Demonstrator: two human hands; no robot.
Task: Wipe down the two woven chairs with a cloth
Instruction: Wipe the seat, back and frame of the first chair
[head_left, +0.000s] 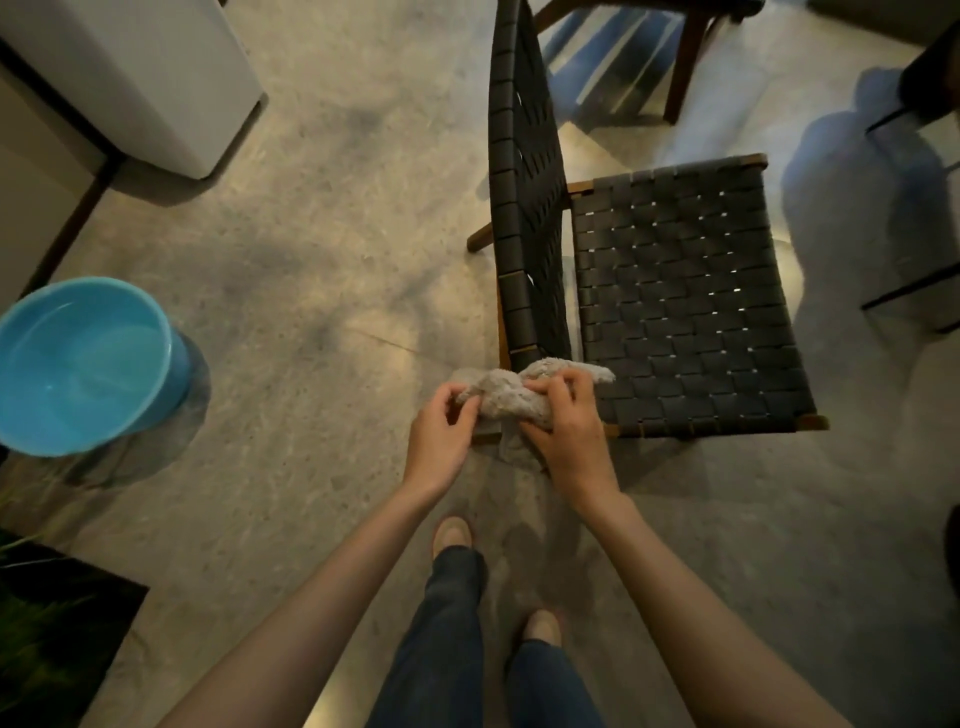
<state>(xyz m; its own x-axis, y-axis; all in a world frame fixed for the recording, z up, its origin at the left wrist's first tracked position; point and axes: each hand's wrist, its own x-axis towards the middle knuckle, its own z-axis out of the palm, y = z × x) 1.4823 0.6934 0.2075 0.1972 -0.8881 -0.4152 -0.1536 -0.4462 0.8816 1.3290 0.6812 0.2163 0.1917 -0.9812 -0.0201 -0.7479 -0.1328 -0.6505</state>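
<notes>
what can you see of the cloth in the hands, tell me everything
The cloth is pale grey-beige and looks like fluffy terry. It is bunched and twisted into a loose roll, held up in front of the near corner of the dark woven chair. The left hand pinches its left end and the right hand curls over its right part. A thinner flap hangs down between the hands. Whether it touches the chair cannot be told.

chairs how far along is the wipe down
Nothing shows as wiped yet. The left hand and right hand grip the bunched cloth by the near corner of the woven chair; a blue basin stands to the left. Wiping this chair and the second chair behind it looks left to do.
</notes>
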